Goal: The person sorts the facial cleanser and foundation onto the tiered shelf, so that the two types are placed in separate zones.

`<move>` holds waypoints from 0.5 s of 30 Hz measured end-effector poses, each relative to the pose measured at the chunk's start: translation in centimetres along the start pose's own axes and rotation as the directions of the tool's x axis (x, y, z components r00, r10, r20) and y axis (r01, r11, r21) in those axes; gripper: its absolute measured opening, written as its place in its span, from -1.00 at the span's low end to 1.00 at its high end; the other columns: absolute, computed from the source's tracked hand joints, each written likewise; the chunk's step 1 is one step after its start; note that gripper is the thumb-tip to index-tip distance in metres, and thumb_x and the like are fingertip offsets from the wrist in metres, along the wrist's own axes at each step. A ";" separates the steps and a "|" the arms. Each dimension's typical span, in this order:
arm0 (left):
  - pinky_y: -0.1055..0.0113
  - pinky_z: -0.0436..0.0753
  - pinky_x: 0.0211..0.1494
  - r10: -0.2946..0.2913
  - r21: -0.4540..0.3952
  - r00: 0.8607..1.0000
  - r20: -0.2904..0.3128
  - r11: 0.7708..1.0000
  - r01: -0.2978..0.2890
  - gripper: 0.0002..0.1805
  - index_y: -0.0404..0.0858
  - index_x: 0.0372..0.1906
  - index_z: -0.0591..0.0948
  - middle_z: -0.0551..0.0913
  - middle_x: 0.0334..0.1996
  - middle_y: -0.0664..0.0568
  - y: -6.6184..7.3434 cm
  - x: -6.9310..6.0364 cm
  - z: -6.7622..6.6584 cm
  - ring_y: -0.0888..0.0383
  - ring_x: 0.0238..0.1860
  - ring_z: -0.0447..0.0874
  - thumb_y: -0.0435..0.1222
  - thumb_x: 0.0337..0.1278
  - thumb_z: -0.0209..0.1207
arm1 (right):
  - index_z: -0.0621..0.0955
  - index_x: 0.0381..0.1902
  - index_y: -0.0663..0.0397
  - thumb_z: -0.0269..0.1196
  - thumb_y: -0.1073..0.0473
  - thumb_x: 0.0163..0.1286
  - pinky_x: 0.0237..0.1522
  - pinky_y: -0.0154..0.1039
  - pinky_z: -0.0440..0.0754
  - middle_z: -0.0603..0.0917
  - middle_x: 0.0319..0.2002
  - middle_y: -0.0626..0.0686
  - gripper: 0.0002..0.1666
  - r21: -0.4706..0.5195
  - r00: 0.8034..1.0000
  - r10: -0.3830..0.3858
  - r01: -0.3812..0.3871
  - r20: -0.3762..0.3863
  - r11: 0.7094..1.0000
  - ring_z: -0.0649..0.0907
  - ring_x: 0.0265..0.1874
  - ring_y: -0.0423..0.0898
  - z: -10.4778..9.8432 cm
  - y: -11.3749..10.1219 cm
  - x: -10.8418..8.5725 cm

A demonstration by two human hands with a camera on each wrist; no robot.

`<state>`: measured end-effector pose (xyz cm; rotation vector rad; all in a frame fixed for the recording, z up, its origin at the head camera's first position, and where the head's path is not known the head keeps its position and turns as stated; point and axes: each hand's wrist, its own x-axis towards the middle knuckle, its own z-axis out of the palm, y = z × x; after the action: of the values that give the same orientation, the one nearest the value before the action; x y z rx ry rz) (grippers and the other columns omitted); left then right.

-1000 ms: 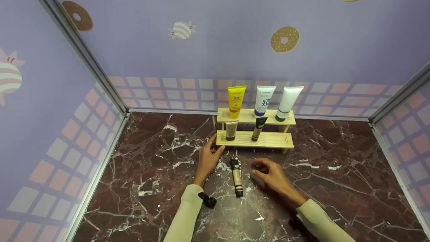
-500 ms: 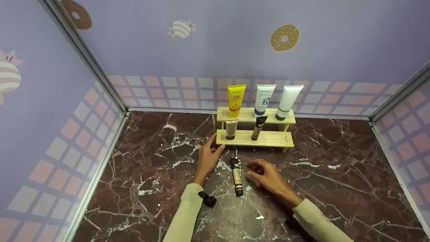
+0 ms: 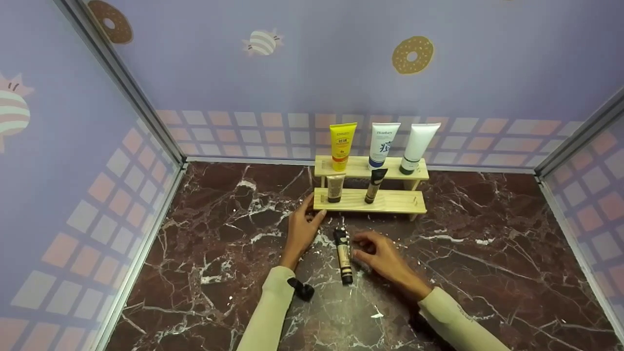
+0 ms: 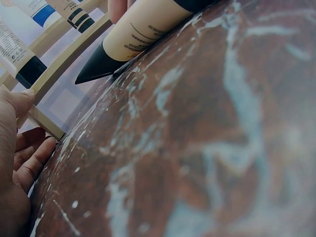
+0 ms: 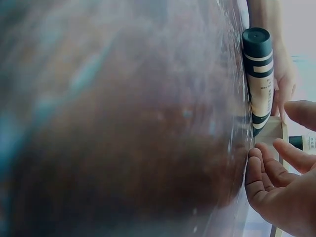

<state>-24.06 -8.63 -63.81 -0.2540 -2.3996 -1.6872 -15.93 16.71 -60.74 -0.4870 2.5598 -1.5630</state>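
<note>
My left hand (image 3: 303,225) grips the left end of a two-tier wooden rack (image 3: 397,207), thumb over the lower shelf's front edge and fingers by its leg in the left wrist view. A beige tube with black ends (image 3: 343,257) lies on the table in front of the rack. Just right of it hovers my right hand (image 3: 387,258), thumb and fingers loosely curved with a gap between them. The right wrist view shows that hand apart from the tube (image 5: 261,84). On the lower shelf stand a small beige tube (image 3: 335,187) and a black-topped tube (image 3: 374,186).
The upper shelf carries a yellow tube (image 3: 342,146), a white tube with a blue cap (image 3: 382,145) and a white tube with a dark green cap (image 3: 418,148). Purple patterned walls (image 3: 331,73) enclose the dark red marbled table (image 3: 219,263) at the back and sides.
My right hand has moved left, closer to the lying tube. The left hand stays at the rack's left end, and the tubes have not moved.
</note>
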 end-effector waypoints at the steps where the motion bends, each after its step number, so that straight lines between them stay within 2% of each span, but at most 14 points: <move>1: 0.23 0.75 -0.25 0.002 0.004 1.000 0.000 1.000 -0.002 -0.28 -0.26 0.65 0.46 0.78 0.21 -0.20 0.0 0.0 0.0 0.03 -0.24 0.83 -0.19 0.55 0.40 | 0.70 0.25 0.35 0.51 0.24 0.44 -0.04 -0.23 0.74 0.79 -0.05 0.21 -0.51 0.004 1.000 -0.003 0.002 0.003 1.000 0.74 -0.16 0.00 0.1 0.0 0.0; 6: 0.18 0.80 -0.19 0.004 0.010 1.000 -0.002 1.000 -0.004 -0.29 -0.27 0.65 0.46 0.76 0.25 -0.22 -0.1 0.0 0.1 0.01 -0.16 0.86 -0.18 0.55 0.39 | 0.71 0.26 0.30 0.53 0.18 0.45 -0.05 -0.23 0.75 0.79 -0.04 0.18 -0.49 -0.009 1.000 -0.001 0.001 0.001 1.000 0.75 -0.16 -0.03 0.6 -0.1 0.3; 15: 0.27 0.73 -0.31 0.011 0.003 1.000 -0.013 1.000 -0.011 -0.29 -0.36 0.62 0.46 0.79 0.18 -0.23 -0.2 0.1 0.1 0.09 -0.34 0.81 -0.24 0.52 0.41 | 0.73 0.15 0.34 0.55 0.23 0.41 -0.03 -0.06 0.78 0.79 -0.08 0.18 -0.56 -0.087 0.999 -0.026 0.022 -0.043 0.996 0.75 -0.15 0.04 1.3 -0.3 0.8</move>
<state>-24.23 -8.55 -63.98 -0.2546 -2.3866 -1.6746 -16.30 15.21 -61.00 -0.4992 2.6736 -1.4920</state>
